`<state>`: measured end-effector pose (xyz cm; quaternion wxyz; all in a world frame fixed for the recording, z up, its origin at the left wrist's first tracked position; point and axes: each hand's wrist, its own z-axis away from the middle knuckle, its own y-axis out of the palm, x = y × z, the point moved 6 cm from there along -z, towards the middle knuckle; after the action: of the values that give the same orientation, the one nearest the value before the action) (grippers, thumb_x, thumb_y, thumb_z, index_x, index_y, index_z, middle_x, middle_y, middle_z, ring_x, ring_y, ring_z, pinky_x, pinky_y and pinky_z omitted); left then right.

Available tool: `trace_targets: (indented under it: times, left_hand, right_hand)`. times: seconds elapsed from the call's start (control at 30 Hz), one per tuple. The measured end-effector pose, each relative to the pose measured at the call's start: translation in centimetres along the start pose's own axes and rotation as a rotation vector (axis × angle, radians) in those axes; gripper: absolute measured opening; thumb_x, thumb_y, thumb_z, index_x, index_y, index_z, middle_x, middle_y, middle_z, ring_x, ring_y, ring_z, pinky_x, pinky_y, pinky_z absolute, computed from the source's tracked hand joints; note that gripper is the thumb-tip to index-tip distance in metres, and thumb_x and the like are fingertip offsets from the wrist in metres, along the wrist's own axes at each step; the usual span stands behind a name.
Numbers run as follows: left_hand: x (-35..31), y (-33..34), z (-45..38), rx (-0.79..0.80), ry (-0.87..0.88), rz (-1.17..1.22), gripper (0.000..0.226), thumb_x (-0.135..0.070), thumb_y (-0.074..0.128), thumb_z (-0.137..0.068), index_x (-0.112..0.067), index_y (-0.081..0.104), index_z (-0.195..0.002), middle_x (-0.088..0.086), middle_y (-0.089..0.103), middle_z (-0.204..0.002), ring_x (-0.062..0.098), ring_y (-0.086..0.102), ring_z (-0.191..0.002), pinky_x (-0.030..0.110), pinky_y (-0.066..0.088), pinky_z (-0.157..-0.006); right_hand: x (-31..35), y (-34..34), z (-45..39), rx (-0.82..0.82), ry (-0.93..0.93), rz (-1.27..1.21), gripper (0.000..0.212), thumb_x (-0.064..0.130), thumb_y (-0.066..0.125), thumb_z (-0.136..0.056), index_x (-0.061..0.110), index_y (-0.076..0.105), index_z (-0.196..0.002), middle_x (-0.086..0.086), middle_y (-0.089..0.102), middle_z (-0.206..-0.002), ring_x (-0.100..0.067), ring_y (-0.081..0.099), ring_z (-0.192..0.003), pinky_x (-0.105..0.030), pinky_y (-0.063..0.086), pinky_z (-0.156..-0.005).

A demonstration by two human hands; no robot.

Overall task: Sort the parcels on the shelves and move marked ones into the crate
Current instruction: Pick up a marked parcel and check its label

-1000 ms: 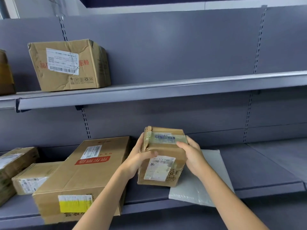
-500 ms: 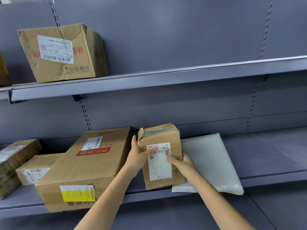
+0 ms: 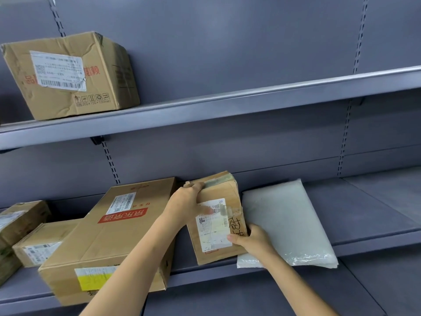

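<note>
A small taped brown parcel (image 3: 216, 215) with a white label and black handwriting stands tilted on the lower shelf (image 3: 376, 242). My left hand (image 3: 189, 205) grips its upper left corner, thumb across the label. My right hand (image 3: 250, 240) holds its lower right edge, thumb on the label. A large long box (image 3: 109, 238) with a red strip and a yellow sticker lies to its left. A grey-white plastic mailer (image 3: 287, 224) lies flat to its right, partly under the parcel. No crate is in view.
A dented box (image 3: 68, 76) with a barcode label sits on the upper shelf (image 3: 250, 103) at left. Two small boxes, one (image 3: 38, 245) in front of the other (image 3: 18, 220), lie at the lower shelf's left end. The shelf's right part is bare grey metal.
The parcel has been turned label-up and set down onto the lower shelf against the mailer. My right hand slid from its top to its lower right edge. The view shifted.
</note>
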<state>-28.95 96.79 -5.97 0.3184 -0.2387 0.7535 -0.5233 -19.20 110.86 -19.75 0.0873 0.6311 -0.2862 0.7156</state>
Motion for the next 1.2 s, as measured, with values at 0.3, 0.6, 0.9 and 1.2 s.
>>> trace_targets:
  times: [0.3,0.6,0.9,1.2]
  left_hand:
    - [0.9,-2.6,1.1,-0.189,-0.007,0.221,0.035,-0.036,0.071,-0.077,-0.011,0.067,-0.102,0.003,0.068,-0.090,0.020,0.060,-0.078,0.027,0.047,-0.065]
    - [2.6,-5.0,2.6,-0.504,-0.097,0.503,0.019,-0.017,0.074,-0.077,-0.008,0.073,-0.094,-0.003,0.069,-0.081,0.011,0.059,-0.073,0.015,0.041,-0.066]
    - [5.6,-6.0,6.5,-0.547,-0.249,0.919,0.002,-0.024,0.071,-0.079,-0.023,0.069,-0.079,-0.009,0.071,-0.075,0.009,0.066,-0.077,0.025,0.052,-0.066]
    - [5.4,-5.1,14.6,-0.335,-0.099,0.827,0.022,-0.024,0.071,-0.078,-0.024,0.063,-0.099,-0.014,0.066,-0.096,0.002,0.062,-0.090,0.022,0.053,-0.075]
  right_hand:
    - [0.7,-0.4,0.2,-0.135,-0.040,-0.113,0.033,0.023,0.079,-0.068,0.016,0.064,-0.097,0.004,0.070,-0.094,-0.012,0.066,-0.086,-0.029,0.056,-0.074]
    - [2.1,1.7,1.4,-0.172,-0.100,-0.204,0.027,0.027,0.075,-0.074,0.024,0.060,-0.096,0.012,0.068,-0.092,-0.005,0.063,-0.087,-0.019,0.051,-0.071]
    - [5.8,1.8,4.4,-0.218,-0.194,-0.513,0.030,0.021,0.069,-0.080,0.026,0.055,-0.106,0.006,0.068,-0.105,-0.010,0.065,-0.094,-0.031,0.056,-0.076]
    - [8.1,-0.6,13.1,-0.432,-0.325,-0.548,0.027,0.014,0.063,-0.085,0.031,0.062,-0.105,0.010,0.070,-0.102,-0.005,0.065,-0.092,-0.026,0.049,-0.072]
